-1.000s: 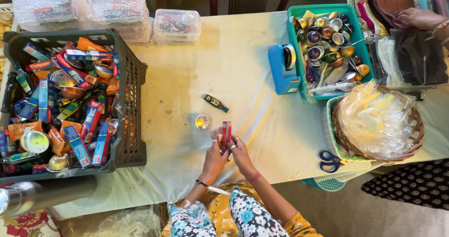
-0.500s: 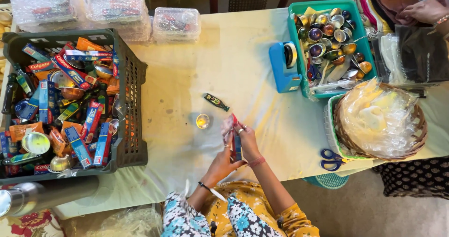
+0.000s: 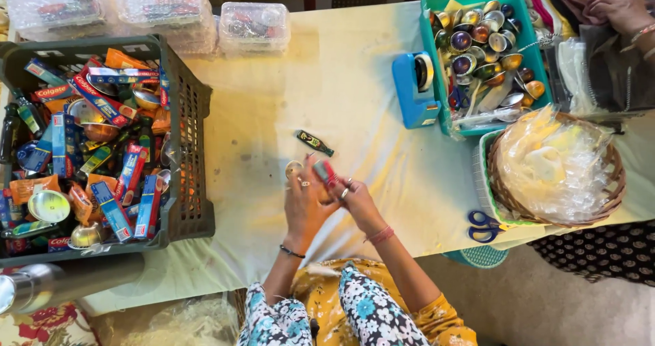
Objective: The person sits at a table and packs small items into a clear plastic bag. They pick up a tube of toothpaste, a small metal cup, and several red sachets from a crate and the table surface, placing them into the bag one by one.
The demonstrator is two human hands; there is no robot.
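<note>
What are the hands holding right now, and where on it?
Both hands, left and right, hold a small red packet by its lower part; its top sticks out above the fingers.

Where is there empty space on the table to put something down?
The widest bare cloth lies between the dark crate and the blue tape dispenser. Another bare strip runs between the hands and the wicker basket. The table's right end around the teal tray is crowded.
</note>
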